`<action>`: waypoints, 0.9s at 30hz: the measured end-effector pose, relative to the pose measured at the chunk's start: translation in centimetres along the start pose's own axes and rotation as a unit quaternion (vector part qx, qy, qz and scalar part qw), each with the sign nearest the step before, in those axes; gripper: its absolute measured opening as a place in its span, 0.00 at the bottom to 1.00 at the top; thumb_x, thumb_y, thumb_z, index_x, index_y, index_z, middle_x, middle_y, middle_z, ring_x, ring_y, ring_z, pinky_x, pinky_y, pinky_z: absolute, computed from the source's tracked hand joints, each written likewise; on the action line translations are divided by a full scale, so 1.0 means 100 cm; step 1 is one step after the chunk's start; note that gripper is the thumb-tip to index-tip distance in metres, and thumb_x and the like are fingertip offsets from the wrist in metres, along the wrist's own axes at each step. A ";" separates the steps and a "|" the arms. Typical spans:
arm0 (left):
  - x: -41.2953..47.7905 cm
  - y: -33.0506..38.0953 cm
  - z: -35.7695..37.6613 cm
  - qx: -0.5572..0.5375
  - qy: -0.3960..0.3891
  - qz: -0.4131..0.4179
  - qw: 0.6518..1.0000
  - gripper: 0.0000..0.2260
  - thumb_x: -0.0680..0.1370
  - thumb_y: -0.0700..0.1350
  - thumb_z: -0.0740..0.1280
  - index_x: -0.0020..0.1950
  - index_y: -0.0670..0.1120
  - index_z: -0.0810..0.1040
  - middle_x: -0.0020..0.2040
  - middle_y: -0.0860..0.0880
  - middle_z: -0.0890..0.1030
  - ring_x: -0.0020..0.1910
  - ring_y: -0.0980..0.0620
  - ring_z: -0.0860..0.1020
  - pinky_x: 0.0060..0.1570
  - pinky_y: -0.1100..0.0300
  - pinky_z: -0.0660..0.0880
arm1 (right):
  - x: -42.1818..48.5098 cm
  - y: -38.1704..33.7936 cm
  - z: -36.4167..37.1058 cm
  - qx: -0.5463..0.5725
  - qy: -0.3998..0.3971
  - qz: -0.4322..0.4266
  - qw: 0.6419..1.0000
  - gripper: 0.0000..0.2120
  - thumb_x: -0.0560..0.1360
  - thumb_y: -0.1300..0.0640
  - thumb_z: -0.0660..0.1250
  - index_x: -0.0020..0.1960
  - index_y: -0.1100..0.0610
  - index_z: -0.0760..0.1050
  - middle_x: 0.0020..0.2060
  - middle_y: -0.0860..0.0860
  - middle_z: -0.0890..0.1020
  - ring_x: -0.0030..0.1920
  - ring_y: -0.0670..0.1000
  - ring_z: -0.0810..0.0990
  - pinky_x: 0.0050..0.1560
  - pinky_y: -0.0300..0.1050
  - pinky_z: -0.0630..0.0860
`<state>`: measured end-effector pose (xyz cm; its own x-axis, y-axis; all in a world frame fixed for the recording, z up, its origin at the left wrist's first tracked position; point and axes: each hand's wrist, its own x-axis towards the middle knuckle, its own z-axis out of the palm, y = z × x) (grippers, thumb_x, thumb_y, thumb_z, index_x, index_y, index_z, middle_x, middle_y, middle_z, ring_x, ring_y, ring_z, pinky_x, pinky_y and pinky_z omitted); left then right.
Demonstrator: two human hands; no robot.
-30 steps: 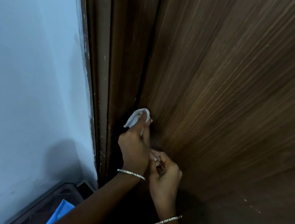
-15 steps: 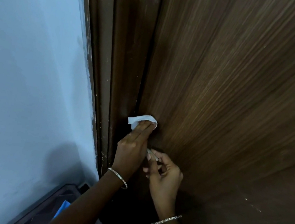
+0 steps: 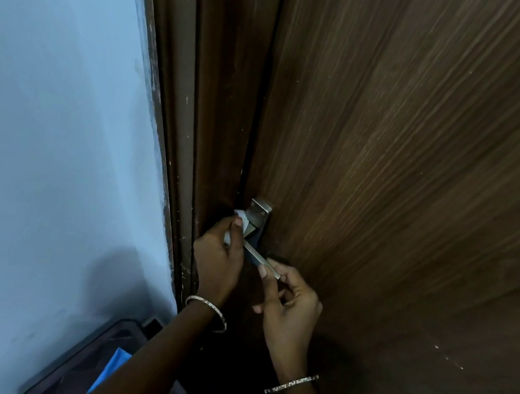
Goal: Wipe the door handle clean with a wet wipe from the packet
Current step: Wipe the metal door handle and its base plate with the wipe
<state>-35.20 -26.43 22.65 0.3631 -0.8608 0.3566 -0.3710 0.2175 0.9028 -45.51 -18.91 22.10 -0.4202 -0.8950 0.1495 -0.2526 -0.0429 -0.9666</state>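
Handle (image 3: 261,261) silver, slim lever — left hand (image 3: 218,257) fingers (image 3: 236,231) clutch white wipe (image 3: 240,214); right hand (image 3: 290,304) pinches tip.

Dim indoor shot w/ a cool cast: pale blue painted wall (image 3: 43,133) is brightest, w/ a soft grey shadow at 7 o'clock. Dark brown wood-grain door (image 3: 425,153) has faint sheen twd 1-3 o'clock and goes near-black at 5-6; brushed silver metal door handle (image 3: 259,213) glints slightly. Wide-angle lens bows the door's edges; detail soft & noisy thruout.
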 end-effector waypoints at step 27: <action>-0.004 0.017 -0.004 0.112 -0.062 0.121 0.984 0.22 0.76 0.36 0.60 0.70 0.37 0.76 0.52 0.36 0.85 0.43 0.39 0.84 0.42 0.56 0.76 | 0.002 -0.003 -0.004 -0.056 0.002 -0.023 0.998 0.04 0.77 0.50 0.72 0.50 0.45 0.83 0.34 0.44 0.85 0.25 0.45 0.81 0.22 0.43 0.79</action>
<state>-35.64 -25.54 24.16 0.1386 -0.8487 0.5105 -0.6180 0.3286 0.7142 -45.84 -18.87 22.50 -0.4096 -0.8911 0.1951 -0.3679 -0.0344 -0.9292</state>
